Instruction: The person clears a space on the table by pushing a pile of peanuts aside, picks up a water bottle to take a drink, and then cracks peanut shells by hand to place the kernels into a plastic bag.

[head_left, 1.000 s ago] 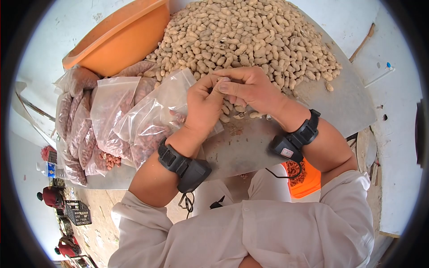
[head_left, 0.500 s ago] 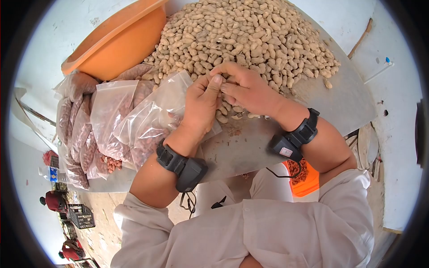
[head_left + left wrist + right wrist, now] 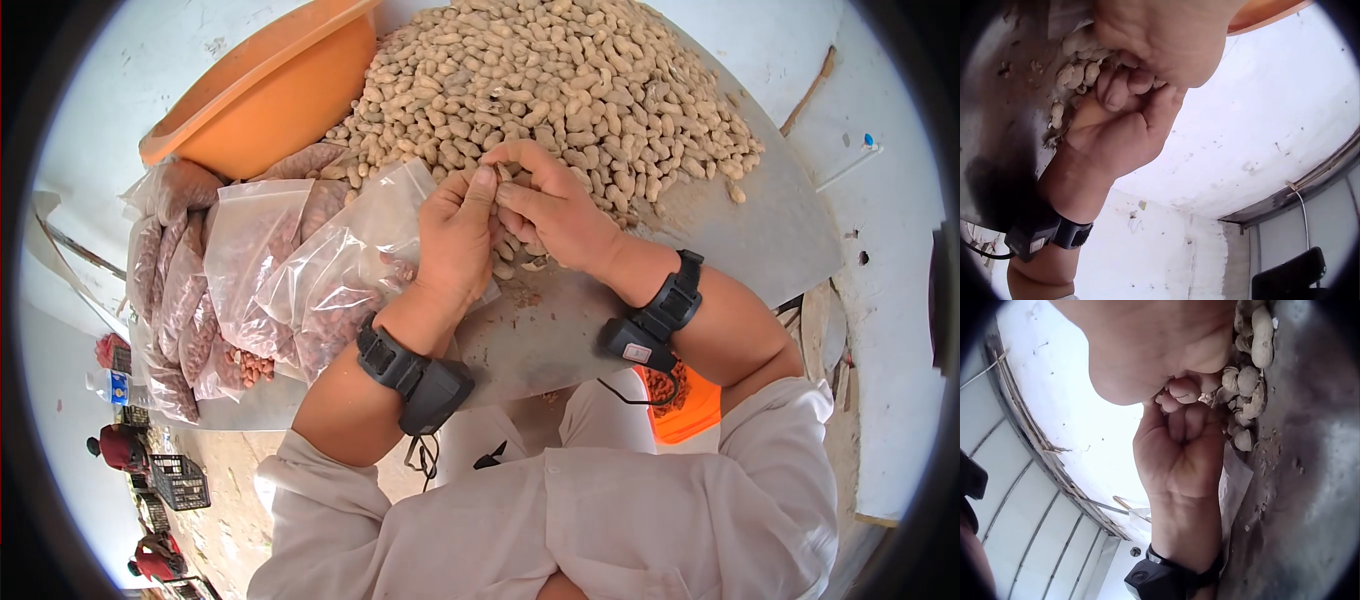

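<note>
While left hand (image 3: 455,245) and right hand (image 3: 560,215), pressed together, pinch one peanut (image 3: 502,173) at fingertips, peanut pile (image 3: 560,80) lies at 12 o'clock, right hand nearer.

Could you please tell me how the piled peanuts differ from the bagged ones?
The piled peanuts are pale tan and in their shells; the bagged peanuts are reddish-brown and shelled. The piled peanuts lie loose; the bagged peanuts sit in clear plastic. Both rest on the grey table.

A rough peanut-packing workshop: unshelled peanuts (image 3: 560,80) heaped along the far edge of the metal tabletop (image 3: 770,235), bagged kernels (image 3: 250,255) at its left.
</note>
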Action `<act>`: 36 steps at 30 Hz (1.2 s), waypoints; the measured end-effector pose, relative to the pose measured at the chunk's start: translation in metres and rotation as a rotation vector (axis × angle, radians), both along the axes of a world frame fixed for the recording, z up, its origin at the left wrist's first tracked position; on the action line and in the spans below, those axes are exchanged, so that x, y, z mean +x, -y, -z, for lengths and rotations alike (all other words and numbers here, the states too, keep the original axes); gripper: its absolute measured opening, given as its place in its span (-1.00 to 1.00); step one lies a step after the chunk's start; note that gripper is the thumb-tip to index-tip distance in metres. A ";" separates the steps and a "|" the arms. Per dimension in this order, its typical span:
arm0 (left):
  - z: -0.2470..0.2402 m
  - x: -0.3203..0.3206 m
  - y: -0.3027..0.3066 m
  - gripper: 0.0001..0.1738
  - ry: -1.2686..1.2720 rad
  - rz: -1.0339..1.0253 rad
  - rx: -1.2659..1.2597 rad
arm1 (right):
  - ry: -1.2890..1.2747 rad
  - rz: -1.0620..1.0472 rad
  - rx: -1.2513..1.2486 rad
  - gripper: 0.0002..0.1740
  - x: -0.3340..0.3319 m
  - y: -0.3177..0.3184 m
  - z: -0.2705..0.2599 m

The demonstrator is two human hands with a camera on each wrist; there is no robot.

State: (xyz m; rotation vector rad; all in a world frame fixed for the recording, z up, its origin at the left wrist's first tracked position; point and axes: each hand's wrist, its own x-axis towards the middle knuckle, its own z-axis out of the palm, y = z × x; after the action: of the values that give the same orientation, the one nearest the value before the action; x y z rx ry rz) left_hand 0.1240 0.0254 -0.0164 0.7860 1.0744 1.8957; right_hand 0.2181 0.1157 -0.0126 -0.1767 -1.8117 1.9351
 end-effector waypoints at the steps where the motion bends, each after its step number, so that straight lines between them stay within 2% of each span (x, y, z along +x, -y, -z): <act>1: 0.000 0.001 0.000 -0.73 0.012 -0.010 -0.005 | -0.006 -0.022 -0.008 -0.65 0.000 -0.002 0.001; 3: 0.001 0.000 0.002 -0.73 0.028 0.012 -0.006 | -0.016 -0.067 -0.023 -0.65 -0.002 -0.006 0.005; 6: 0.006 -0.006 -0.001 -0.73 0.061 0.042 0.013 | 0.009 -0.047 0.113 -0.65 -0.003 -0.011 0.004; 12: 0.002 -0.006 0.004 -0.73 0.167 0.161 0.092 | -0.030 -0.159 -0.044 -0.67 0.000 -0.016 0.000; 18: 0.008 -0.012 0.001 -0.77 0.315 0.189 0.099 | 0.001 -0.079 0.072 -0.64 0.002 -0.016 -0.002; 21: 0.011 -0.017 0.000 -0.80 0.399 0.178 0.076 | -0.017 -0.019 0.192 -0.64 0.000 -0.017 0.002; 24: 0.013 -0.022 0.001 -0.80 0.450 0.208 0.069 | 0.014 0.034 0.459 -0.65 0.001 -0.022 0.003; 27: 0.014 -0.022 0.001 -0.76 0.508 0.220 0.039 | -0.074 0.143 0.753 -0.68 0.002 -0.018 -0.004; 31: 0.017 -0.025 0.002 -0.70 0.538 0.278 0.028 | 0.013 0.120 0.839 -0.71 0.005 -0.017 -0.011; 36: 0.011 -0.020 0.002 -0.76 0.549 0.201 -0.027 | -0.007 0.164 0.911 -0.72 0.005 -0.016 -0.012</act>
State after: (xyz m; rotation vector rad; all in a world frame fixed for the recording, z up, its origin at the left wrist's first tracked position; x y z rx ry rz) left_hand 0.1040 0.0230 -0.0278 0.3082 0.6496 1.7709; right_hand 0.2235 0.1318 -0.0007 -0.0062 -2.3798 0.8567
